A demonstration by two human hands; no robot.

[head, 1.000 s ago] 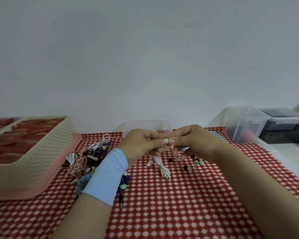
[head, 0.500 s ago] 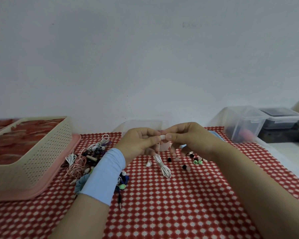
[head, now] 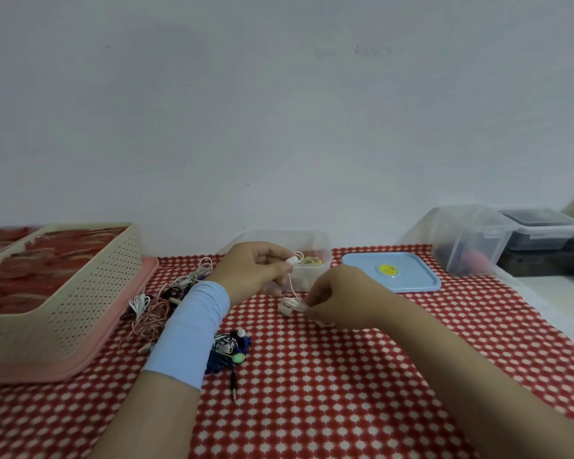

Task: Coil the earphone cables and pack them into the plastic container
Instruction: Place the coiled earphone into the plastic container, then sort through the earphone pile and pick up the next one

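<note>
The yellow sticker (head: 388, 269) on the blue lid (head: 415, 280) carries marks too small to read. The earphone cable (head: 290, 283) is thin and white (its lower part bunched into a small coil down by the tablecloth (head: 312, 392)). The left hand (head: 256, 270) pinches its earbud end just before the clear plastic container (head: 322, 245); the right hand (head: 338, 296), fingers curled, grips the coil, the cable running between the 2 hands.

One head cam, worn by me, facing forward and slightly down over the table (head: 312, 409) toward the far wall (head: 279, 111). My left hand (head: 256, 270) and right hand (head: 338, 296) sit close, mid-frame.
</note>
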